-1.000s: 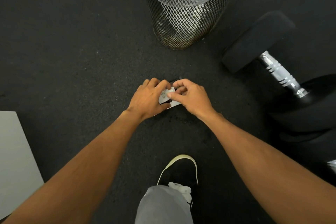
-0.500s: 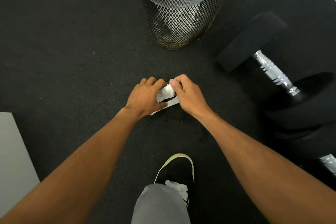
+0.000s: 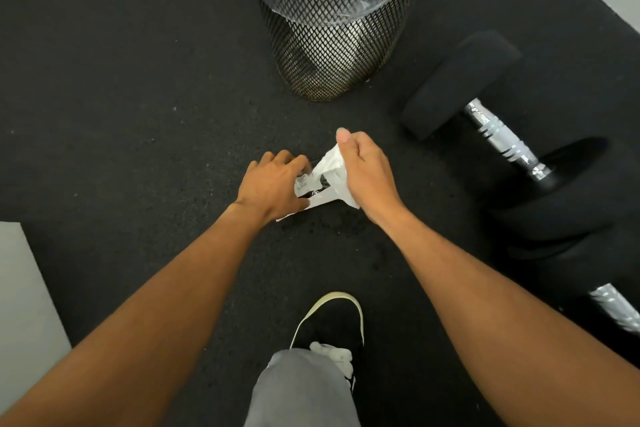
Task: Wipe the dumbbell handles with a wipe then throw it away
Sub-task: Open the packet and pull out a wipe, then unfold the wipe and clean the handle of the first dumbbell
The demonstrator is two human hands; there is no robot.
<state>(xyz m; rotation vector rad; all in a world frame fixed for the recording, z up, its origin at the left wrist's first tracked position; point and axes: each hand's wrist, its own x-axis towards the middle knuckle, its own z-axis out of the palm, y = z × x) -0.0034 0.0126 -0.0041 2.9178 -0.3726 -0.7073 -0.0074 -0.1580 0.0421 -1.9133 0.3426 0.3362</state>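
Pulling a crumpled white wipe (image 3: 331, 166) out of its small white packet (image 3: 304, 183), so barely started I'd say. Right hand (image 3: 367, 177) fingers pinch the wipe, left hand (image 3: 273, 184) fingers clamp the packet. The chrome dumbbell handle (image 3: 502, 140) sits right of the fingers, wiping not yet begun; the black wire-mesh bin (image 3: 332, 31) is beyond them.

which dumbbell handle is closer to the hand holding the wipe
The upper handle, beside the right hand; the lower handle sits farther, cropped at right.
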